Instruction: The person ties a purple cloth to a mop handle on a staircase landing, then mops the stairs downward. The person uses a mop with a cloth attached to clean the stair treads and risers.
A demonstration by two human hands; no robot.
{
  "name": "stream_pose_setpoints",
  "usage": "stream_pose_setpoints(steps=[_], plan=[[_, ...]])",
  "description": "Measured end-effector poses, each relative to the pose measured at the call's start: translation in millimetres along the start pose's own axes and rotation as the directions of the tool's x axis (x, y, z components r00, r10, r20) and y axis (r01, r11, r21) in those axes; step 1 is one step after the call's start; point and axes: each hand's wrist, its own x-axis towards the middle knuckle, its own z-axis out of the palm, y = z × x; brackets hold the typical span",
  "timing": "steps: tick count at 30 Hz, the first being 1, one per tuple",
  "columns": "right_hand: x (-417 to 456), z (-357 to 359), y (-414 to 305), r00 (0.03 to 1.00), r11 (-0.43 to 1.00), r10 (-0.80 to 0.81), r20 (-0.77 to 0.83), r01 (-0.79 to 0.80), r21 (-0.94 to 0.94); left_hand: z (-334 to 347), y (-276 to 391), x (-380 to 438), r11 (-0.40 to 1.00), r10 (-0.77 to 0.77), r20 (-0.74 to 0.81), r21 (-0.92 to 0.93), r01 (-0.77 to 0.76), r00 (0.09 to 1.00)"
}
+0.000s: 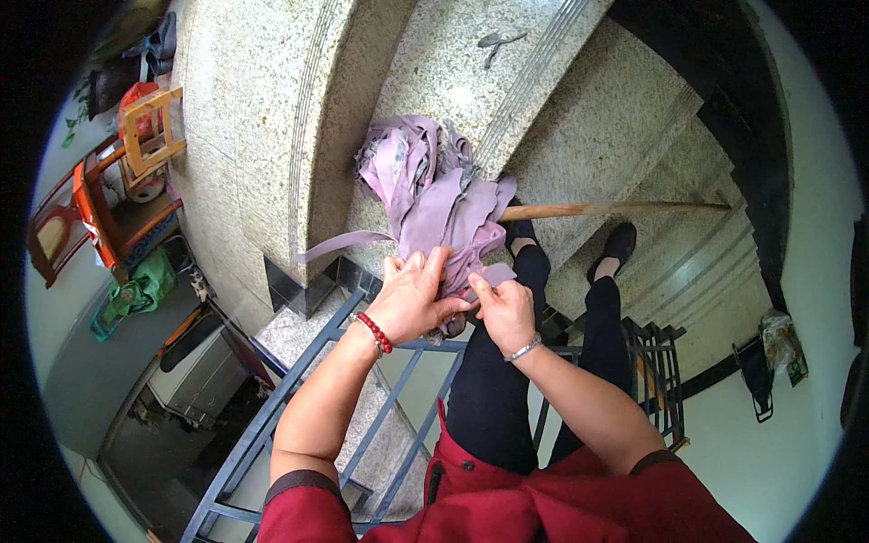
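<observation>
A rag mop with a bundle of mauve cloth strips (441, 197) lies across the stair tread. Its wooden handle (577, 209) runs off to the right over the lower steps. My left hand (414, 295), with a red bead bracelet at the wrist, grips the gathered strips at the near end of the bundle. Close beside it, my right hand (506, 312) pinches the end of one strip between thumb and fingers. One loose strip (346, 243) sticks out to the left. Some strips are stained grey, and the cloth under my fingers is partly hidden.
Speckled stone steps (590, 122) wind downward on the right. A grey scrap of cloth (501, 44) lies on the tread above the mop. A blue-grey metal railing (271, 414) stands close below my hands. At left are a wooden stool (153, 132) and a green bag (146, 285).
</observation>
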Motion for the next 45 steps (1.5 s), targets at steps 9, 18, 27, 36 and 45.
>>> stream_pose_setpoints(steps=[9, 18, 27, 36, 45], plan=[[-1.2, -16.3, -1.1, 0.980, 0.850, 0.017, 0.201, -0.120, 0.513, 23.6, -16.8, 9.9, 0.867, -0.111, -0.086, -0.496, 0.054, 0.990], [27.4, -10.7, -4.7, 0.973, 0.815, 0.221, 0.071, -0.224, 0.535, 37.3, -9.3, -2.0, 0.996, -0.033, -0.124, -0.081, 0.023, 0.992], [4.7, -35.0, -44.5, 0.579, 0.498, -0.793, 0.190, 0.796, -0.346, 31.4, -20.5, 4.8, 0.994, 0.036, -0.050, -0.105, -0.041, 0.998], [39.5, -16.5, -73.5, 0.638, 0.593, -0.744, 0.199, 0.767, -0.244, 12.2, -33.1, 12.4, 0.876, 0.192, -0.149, -0.419, -0.238, 0.970], [39.8, 1.0, -51.2, 0.872, 0.852, -0.471, 0.129, 0.488, -0.189, 36.9, -10.0, -11.0, 0.948, -0.111, -0.461, -0.315, -0.046, 0.880]])
